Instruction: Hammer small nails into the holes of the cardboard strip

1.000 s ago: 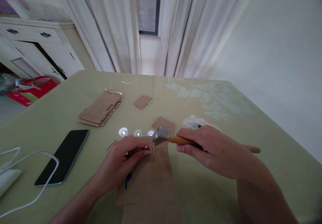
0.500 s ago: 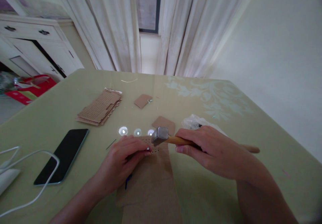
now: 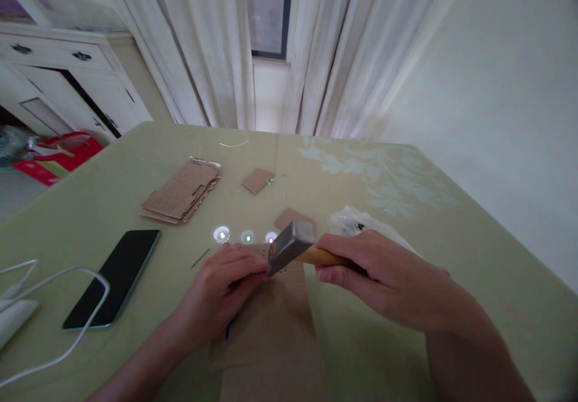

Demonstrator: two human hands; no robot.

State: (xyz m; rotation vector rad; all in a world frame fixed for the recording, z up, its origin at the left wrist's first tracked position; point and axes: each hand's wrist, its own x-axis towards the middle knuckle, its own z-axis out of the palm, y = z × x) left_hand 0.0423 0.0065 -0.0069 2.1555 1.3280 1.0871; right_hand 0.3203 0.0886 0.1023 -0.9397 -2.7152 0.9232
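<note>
The hammer [image 3: 289,246] has a grey metal head and a pale wooden handle; it is tilted, head low, its face just above the holes in the cardboard strip [image 3: 271,324]. That long brown strip lies flat on the tabletop [image 3: 406,209], with rows of small holes at its far end. Something small, perhaps a nail, seems pinched there, though blurred.

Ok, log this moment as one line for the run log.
right hand: grips hammer, head over cardboard strip | left hand: fingers pinched on strip beside hammer head | phone: flat on table
</note>
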